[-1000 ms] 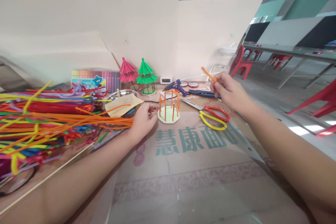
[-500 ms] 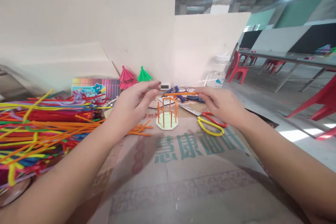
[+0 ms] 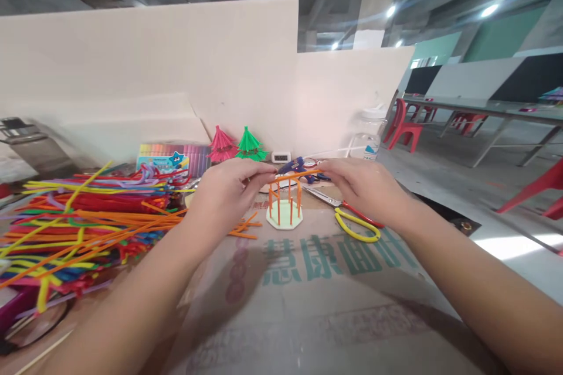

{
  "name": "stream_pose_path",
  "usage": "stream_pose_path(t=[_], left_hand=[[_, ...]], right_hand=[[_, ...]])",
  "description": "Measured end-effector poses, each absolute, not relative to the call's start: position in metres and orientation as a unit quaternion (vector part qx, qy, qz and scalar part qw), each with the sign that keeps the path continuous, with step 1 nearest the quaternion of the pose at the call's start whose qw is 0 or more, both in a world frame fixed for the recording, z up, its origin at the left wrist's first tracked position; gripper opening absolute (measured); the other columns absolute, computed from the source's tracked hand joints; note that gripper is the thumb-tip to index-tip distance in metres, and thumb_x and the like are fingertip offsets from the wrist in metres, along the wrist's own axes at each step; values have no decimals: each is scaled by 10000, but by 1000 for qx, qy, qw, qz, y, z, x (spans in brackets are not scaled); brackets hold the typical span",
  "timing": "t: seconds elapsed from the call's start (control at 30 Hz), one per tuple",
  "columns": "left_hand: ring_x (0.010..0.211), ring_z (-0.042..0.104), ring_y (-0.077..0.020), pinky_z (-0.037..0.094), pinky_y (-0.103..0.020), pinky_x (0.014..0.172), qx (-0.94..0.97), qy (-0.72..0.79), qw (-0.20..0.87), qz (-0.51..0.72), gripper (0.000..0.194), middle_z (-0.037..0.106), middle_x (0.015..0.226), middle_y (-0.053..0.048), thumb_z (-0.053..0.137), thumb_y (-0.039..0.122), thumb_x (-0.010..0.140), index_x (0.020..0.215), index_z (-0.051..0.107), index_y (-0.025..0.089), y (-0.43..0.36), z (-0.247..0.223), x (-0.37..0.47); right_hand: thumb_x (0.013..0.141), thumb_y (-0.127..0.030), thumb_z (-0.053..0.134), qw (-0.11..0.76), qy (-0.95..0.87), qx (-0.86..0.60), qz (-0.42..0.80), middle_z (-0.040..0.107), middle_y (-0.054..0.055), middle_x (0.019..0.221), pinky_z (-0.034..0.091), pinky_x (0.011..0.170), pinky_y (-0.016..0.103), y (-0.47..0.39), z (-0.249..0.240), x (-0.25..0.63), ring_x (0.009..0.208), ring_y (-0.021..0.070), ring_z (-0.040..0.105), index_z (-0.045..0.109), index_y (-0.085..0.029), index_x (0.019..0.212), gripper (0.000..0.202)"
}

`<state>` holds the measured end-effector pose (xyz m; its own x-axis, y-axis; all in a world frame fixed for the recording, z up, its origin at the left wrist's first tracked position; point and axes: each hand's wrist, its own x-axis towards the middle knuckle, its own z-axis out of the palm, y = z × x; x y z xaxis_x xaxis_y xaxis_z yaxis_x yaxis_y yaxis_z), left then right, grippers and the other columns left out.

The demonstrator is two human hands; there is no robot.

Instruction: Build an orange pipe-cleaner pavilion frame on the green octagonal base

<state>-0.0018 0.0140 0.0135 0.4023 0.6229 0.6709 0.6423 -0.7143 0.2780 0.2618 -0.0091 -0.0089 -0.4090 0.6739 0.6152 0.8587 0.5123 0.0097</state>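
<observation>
At the far left, a dark bottle (image 3: 33,149) stands behind a pile of multicoloured pipe cleaners (image 3: 109,220) on the worktop (image 3: 325,334). A marker set (image 3: 162,159) stands upright behind the pile.

The left hand (image 3: 226,190) is nearly closed: thumb and fingertips form a narrow gap at the left end of an orange stem (image 3: 297,176). Whether they grip the stem or only touch it cannot be told. Beyond this hand, a pink model (image 3: 223,143) and a green model (image 3: 250,143) stand side by side.

At centre, the stem spans the space between the hands, over a pale green base (image 3: 285,220) carrying upright orange posts (image 3: 291,210). Contact between stem and posts cannot be confirmed. A blue glue gun (image 3: 292,165) lies on the far side.

Right of the base, scissors (image 3: 338,206) with yellow and red handles lie open. The right hand (image 3: 365,187) pinches the stem's right end between thumb and fingers. A clear jar (image 3: 368,129) stands beyond.
</observation>
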Motion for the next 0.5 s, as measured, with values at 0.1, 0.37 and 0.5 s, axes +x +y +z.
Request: stream_pose_path(t=[0.1, 0.37, 0.5], left_hand=[[809, 720, -209, 547, -292, 708, -854, -365, 16, -372, 227, 792, 923, -7, 584, 372, 931, 980, 789, 287, 16, 13, -5], [813, 707, -191, 544, -294, 814, -852, -371, 7, -368, 176, 773, 866, 6, 603, 280, 922, 932, 779, 269, 20, 2, -2], [786, 691, -177, 546, -292, 800, -861, -342, -15, -376, 170, 751, 830, -2, 605, 265, 921, 917, 774, 245, 24, -5, 4]], right_hand=[[990, -170, 433, 282, -825, -467, -147, 754, 76, 1209, 514, 834, 354, -6, -6, 256, 1029, 257, 723, 690, -212, 1214, 343], [1014, -220, 429, 249, -823, -495, -120, 776, 98, 1085, 484, 776, 350, 6, 2, 232, 972, 273, 714, 717, -189, 1149, 320], [1023, -214, 438, 278, -861, -414, -100, 771, 87, 1108, 491, 847, 353, 8, -7, 218, 1017, 253, 704, 720, -199, 1148, 308]])
